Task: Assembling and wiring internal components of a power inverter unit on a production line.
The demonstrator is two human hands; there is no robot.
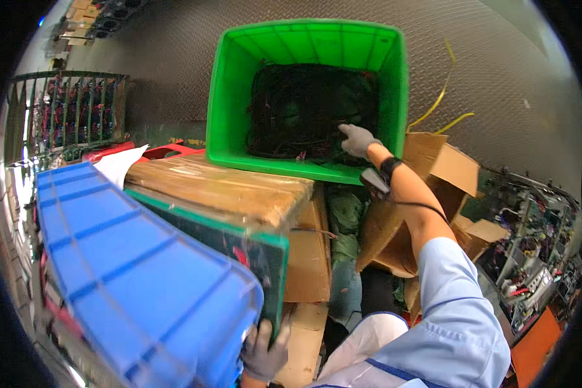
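Observation:
A grey glove covers my right hand (359,141), which reaches over the near right side of a green bin (307,169), fingers stretched toward the dark cables (304,113) inside. Nothing shows in its grip. A black strap circles that wrist, and a small dark device (375,183) hangs by it. My left hand (264,354), also gloved, is at the lower middle with its fingers curled at the corner of a blue bin (142,265). The blue bin is tipped so its ribbed side faces up. Part of the left grip is hidden.
Left of centre, a taped cardboard box (220,191) rests on a teal container (265,255). Open cardboard boxes (427,168) stand right of the green bin, with yellow straps (438,100) beyond. Electronic parts (530,239) pile at the right. A metal rack (71,113) stands far left.

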